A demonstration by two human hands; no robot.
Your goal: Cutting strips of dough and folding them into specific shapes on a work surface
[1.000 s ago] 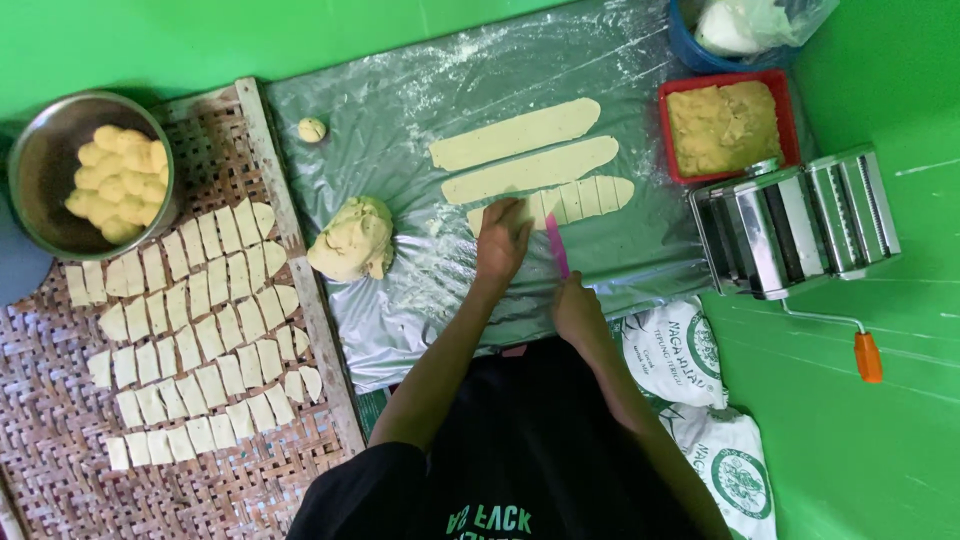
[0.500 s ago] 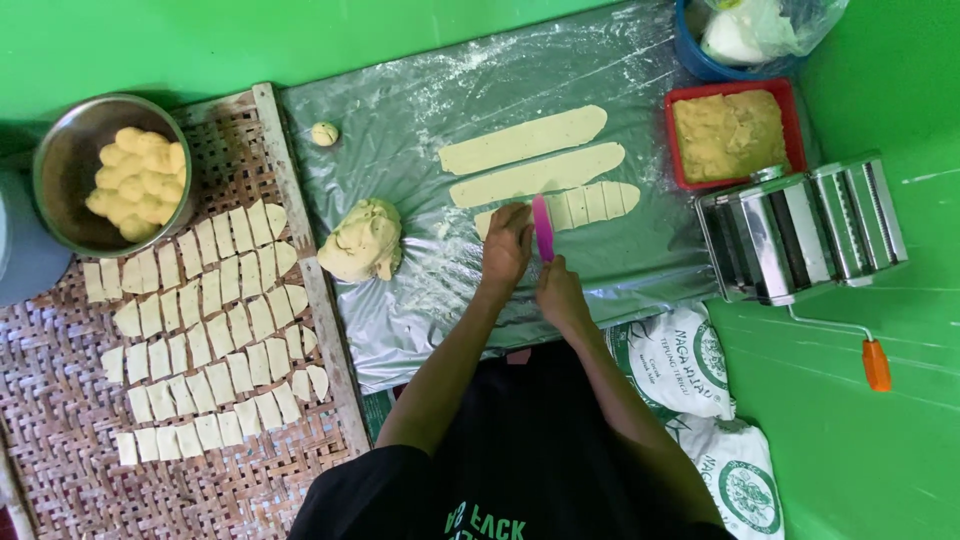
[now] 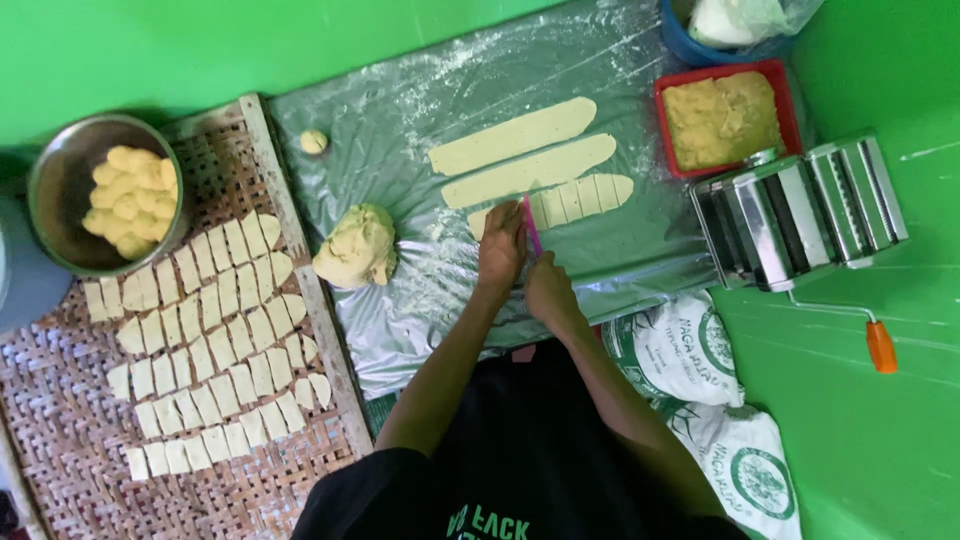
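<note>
Right hand (image 3: 548,290): closed around a thin pink cutter (image 3: 531,226), blade standing on the near dough strip (image 3: 575,197) at the boundary between its cut and uncut parts. Left hand (image 3: 500,247): fingers flat, pressing down the uncut left end of that same strip, touching the cutter's left side. It grasps nothing.

The strip lies just far of both hands, on the floured plastic sheet (image 3: 420,110). Its right portion is already scored into pieces. Two whole strips (image 3: 520,150) lie beyond it, farther away, uncut.

Risks, as judged:
- Left fingertips sit right against the blade; a sideways slip could nick them.
- Soft dough may drag or stick to the cutter, giving uneven pieces.
- The sheet is wrinkled; pressure could shift it and skew the cut.

Outward: dough lump (image 3: 357,248) to the left on the sheet, a small dough ball (image 3: 314,141) farther off. Woven tray (image 3: 60,440) at left carries rows of cut pieces (image 3: 205,350); metal bowl (image 3: 48,190) with dough balls at far left. Right: red tub (image 3: 790,110) of dough, pasta roller (image 3: 800,210) with orange-tipped crank, printed sacks (image 3: 690,350) near.
</note>
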